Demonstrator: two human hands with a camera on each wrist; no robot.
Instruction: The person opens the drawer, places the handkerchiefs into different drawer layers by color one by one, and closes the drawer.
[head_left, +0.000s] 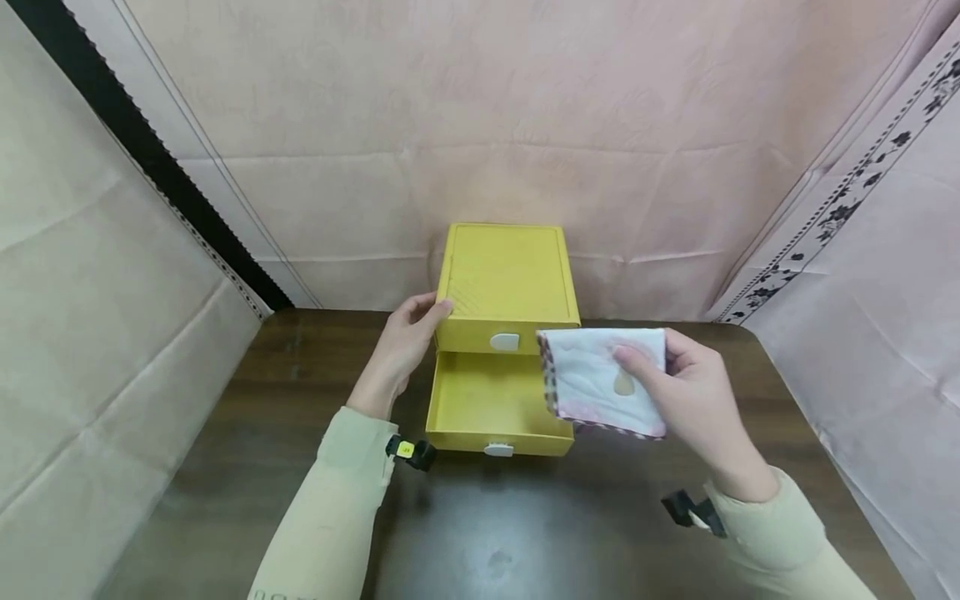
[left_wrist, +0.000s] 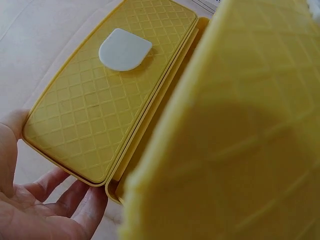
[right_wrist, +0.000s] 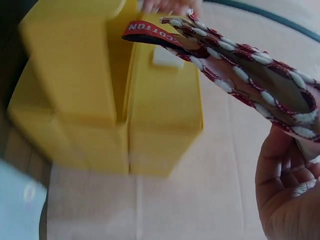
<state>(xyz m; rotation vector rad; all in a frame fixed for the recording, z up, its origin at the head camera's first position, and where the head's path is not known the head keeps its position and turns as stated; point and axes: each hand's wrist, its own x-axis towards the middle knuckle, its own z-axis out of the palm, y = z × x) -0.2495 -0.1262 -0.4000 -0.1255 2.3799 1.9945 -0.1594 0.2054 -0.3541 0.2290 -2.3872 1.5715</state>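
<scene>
A yellow two-drawer box stands against the back curtain, its upper drawer closed and its lower drawer pulled out. Each drawer front has a white tab. My left hand rests against the box's left side, thumb at the top front corner and fingers along the side wall. To the right, my right hand pinches a folded white handkerchief, thumb on top and fingers beneath. Its left part overlaps the right side of the pulled-out drawer. A red-and-white edging and a red "COTTON" label show in the right wrist view.
The box stands on a dark brown wooden table. Pale curtains rise behind it and on both sides, close to the table's edges. Both wrists wear dark straps.
</scene>
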